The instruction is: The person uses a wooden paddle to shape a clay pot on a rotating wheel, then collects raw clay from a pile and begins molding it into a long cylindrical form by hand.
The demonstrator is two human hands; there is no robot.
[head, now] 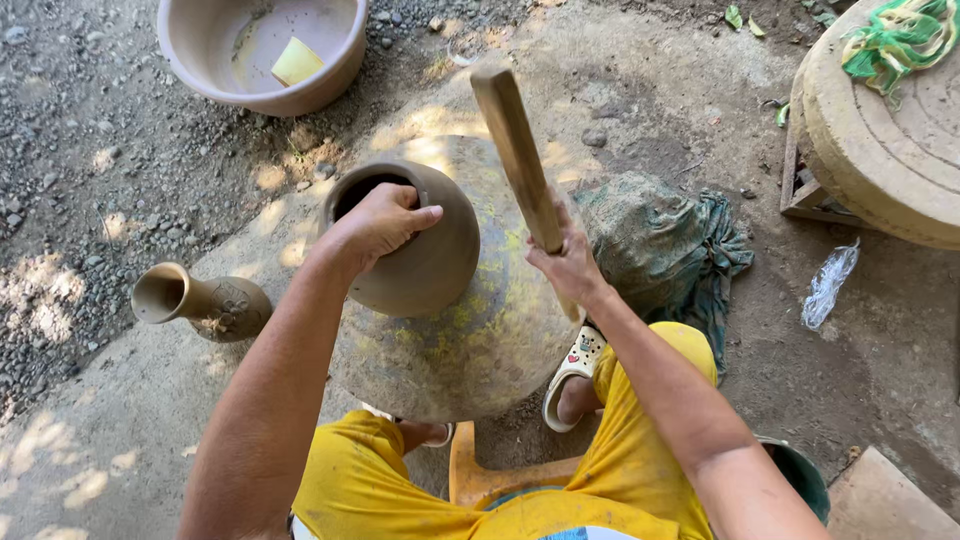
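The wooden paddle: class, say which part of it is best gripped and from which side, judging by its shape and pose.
Grip the wooden paddle at its narrow lower end, from below on the person's side, as the right hand does. The broad flat blade points up and away, staying free.

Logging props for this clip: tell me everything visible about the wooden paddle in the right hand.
The wooden paddle is a flat, pale brown bat of plain wood, long and narrow with a squared-off upper end. The right hand grips it near its lower end, fingers wrapped round; the rest of the handle is hidden. It is raised, tilted slightly leftward at the top, above and beside the round clay pot, not touching it. The left hand rests on the pot's mouth.
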